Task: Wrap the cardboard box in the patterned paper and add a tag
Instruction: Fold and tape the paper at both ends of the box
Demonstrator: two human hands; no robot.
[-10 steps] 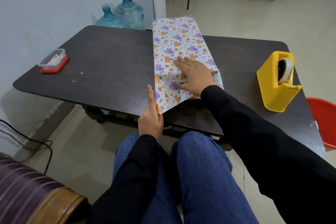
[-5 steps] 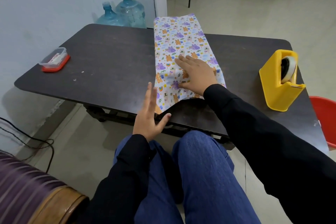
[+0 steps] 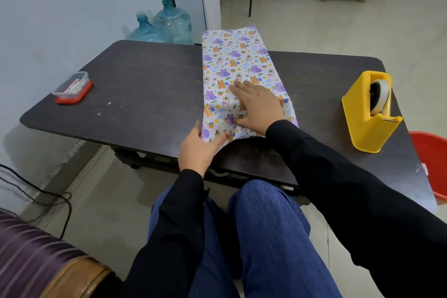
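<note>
The left fingers (image 3: 197, 128), spread in the air short of the sheet half a second ago, now lie straight and together against the near left edge of the patterned paper (image 3: 237, 60), with the thumb splayed across its near corner. Whether that corner is pinched cannot be told. The left hand (image 3: 198, 150) has moved far and right to get there, its black sleeve rising from the lap.

The right fingers (image 3: 242, 87) are as before: slightly spread, flat and pressing on the paper. The right hand (image 3: 258, 109) lies palm down, its wrist at the paper's near right edge.

The paper is white with purple and orange animals and rainbows. It lies as a long strip across the middle of the dark tabletop (image 3: 145, 80), its far end past the far edge and its near edge curling up. The box cannot be seen.

A yellow tape dispenser (image 3: 370, 113) stands on the right and a clear container with a red lid (image 3: 72, 88) on the left.
</note>
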